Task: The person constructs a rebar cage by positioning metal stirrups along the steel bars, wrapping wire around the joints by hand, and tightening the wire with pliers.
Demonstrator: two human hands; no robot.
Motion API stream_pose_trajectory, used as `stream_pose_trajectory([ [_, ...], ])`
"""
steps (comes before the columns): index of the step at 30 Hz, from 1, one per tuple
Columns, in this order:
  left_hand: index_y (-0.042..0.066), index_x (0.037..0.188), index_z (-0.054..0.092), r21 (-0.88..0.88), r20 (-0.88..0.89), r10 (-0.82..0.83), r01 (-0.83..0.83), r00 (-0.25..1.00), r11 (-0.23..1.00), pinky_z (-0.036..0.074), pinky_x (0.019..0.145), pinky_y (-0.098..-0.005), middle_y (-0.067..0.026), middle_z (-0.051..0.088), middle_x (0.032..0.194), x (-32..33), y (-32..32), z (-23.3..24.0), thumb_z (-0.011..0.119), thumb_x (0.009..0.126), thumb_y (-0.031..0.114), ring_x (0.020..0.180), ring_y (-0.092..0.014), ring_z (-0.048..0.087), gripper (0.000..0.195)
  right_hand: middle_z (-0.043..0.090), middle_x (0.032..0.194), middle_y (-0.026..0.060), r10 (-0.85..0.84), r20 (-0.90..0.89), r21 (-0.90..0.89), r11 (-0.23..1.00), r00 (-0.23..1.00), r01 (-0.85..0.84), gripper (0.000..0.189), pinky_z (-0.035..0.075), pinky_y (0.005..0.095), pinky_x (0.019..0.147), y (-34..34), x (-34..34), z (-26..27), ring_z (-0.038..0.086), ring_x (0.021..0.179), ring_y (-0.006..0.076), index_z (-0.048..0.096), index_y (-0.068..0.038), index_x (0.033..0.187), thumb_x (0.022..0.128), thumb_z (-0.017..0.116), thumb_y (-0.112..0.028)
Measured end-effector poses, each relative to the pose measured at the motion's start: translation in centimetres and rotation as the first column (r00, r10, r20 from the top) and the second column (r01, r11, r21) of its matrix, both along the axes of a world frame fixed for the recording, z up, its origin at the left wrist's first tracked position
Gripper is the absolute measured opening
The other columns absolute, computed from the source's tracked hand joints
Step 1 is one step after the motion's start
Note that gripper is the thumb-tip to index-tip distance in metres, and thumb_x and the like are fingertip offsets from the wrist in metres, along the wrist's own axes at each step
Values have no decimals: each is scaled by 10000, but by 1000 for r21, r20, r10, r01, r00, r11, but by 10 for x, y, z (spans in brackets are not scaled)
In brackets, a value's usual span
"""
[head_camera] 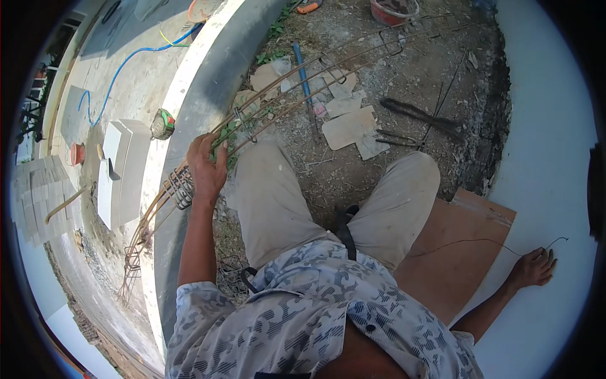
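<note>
A long rebar cage (279,90) of thin steel bars with square stirrups lies slantwise across a low wall. My left hand (207,163) grips its bars beside my left knee, with the thumb on the near side. Just below that hand, several stirrups (181,187) sit bunched together on the bars. Far out to the right, my right hand (535,269) pinches a thin tie wire (466,240). One hooked end of the wire sticks out past the fingers, while the rest trails back towards my right thigh.
Pincers (400,138), a bundle of dark tie wire (421,113) and a blue-handled tool (301,71) lie on the dirt. On the low wall (189,102) rests a tape measure (163,124). A white wall (544,142) rises at right, near a brown board (454,256). A bucket (394,12) stands ahead.
</note>
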State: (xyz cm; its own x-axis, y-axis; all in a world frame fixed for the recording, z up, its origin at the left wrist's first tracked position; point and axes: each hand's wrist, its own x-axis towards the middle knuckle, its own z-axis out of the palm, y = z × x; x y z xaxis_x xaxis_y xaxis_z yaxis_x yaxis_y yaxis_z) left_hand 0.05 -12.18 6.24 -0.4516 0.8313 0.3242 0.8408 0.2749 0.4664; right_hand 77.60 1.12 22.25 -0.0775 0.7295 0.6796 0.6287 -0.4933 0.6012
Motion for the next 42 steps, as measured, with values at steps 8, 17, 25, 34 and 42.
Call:
stream_pose_trajectory([
  [8, 60, 1191, 700, -204, 458, -182, 302, 870, 931, 509, 900, -426, -231, 696, 1088, -71, 106, -66, 679, 900, 305, 975, -360, 672, 381, 616, 1361, -31, -73, 210, -6, 997, 975, 76, 223, 352, 500, 1089, -45, 5, 45, 507, 1341, 204, 673, -149, 1106, 1013, 563, -319],
  [17, -54, 917, 726, -263, 735, 54, 210, 676, 942, 507, 598, -343, -116, 638, 680, -80, 112, -61, 659, 908, 214, 560, -165, 617, 276, 517, 1470, -25, -334, 278, -155, 910, 901, 385, 274, 322, 556, 1132, -27, -49, 42, 420, 1418, 209, 589, -157, 1247, 1056, 464, -307],
  [25, -63, 941, 735, -249, 805, 57, 249, 591, 936, 463, 493, -299, -68, 656, 747, -105, 98, -59, 626, 882, 57, 598, -145, 582, 172, 585, 1401, -3, -259, 284, -124, 945, 923, 304, 272, 328, 551, 1116, -16, -23, 31, 466, 1385, 234, 624, -175, 1197, 1053, 464, -341],
  [34, -21, 978, 728, -257, 893, 155, 194, 423, 947, 423, 495, -286, -43, 642, 759, -88, 103, -53, 655, 886, 100, 614, -116, 550, 168, 691, 1039, 40, 642, -743, 463, 698, 191, -546, 298, 472, 232, 795, 87, -278, 64, 584, 885, 84, 696, -14, 1195, 1020, 605, -238],
  [42, -12, 895, 706, -208, 857, 83, 195, 509, 958, 420, 584, -267, -26, 639, 772, -104, 100, -74, 696, 881, 122, 661, -98, 536, 136, 682, 858, 194, -127, -991, -56, 92, 44, -994, 166, 494, 468, 741, 70, -582, -39, 663, 807, 382, 670, -23, 1006, 946, 611, -166],
])
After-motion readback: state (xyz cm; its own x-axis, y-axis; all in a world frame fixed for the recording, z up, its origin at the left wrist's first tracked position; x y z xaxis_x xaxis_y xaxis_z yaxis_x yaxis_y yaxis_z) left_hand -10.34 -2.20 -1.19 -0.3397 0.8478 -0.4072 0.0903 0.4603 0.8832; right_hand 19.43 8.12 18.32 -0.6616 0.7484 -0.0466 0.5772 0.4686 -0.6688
